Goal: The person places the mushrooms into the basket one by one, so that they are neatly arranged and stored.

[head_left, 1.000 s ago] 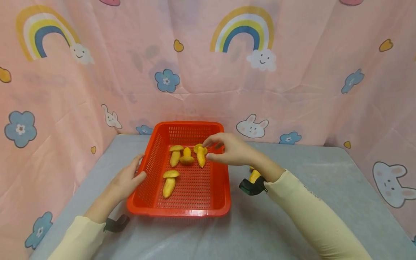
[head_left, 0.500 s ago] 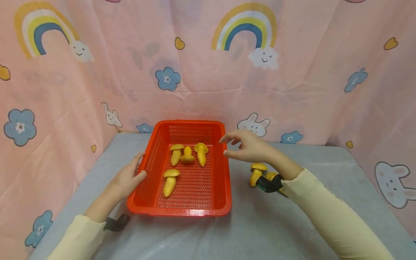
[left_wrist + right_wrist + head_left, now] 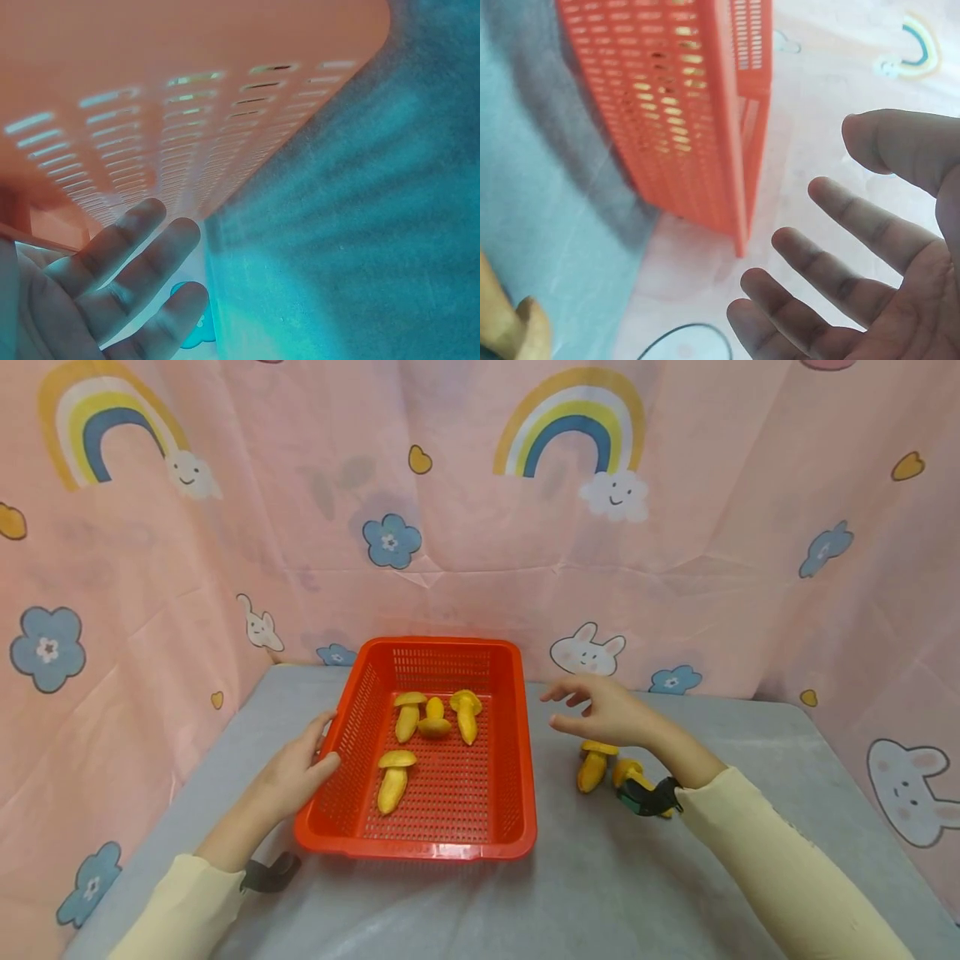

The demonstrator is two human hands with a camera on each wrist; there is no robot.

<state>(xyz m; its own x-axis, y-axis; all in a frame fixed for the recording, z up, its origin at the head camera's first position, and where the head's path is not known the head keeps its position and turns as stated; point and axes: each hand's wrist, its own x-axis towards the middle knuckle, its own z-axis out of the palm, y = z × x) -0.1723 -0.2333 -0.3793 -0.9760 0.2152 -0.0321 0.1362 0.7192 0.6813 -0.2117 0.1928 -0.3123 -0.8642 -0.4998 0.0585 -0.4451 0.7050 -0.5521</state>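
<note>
My left hand (image 3: 288, 781) rests at the left rim of a red perforated plastic basket (image 3: 416, 850). In the left wrist view its fingers (image 3: 142, 274) stretch loosely beside the basket's outer wall. My right hand (image 3: 603, 712) hovers to the right of the basket, fingers spread and holding nothing. Several yellow mushrooms lie on the basket floor, one nearer the front (image 3: 393, 781) and one at the back right (image 3: 467, 717). Two more lie on the table below my right hand and wrist: an uncovered mushroom (image 3: 592, 768) and another mushroom (image 3: 628, 771) partly behind the wrist camera.
A grey cloth-covered table (image 3: 750, 760) lies under everything. A pink printed curtain (image 3: 465, 585) closes off the back and sides. Black cameras sit on both wrists, the left camera (image 3: 272, 872) low beside the basket.
My right hand has moved right, from above the basket to outside it, and the two mushrooms on the table have come into view. My left hand stays at the basket rim.
</note>
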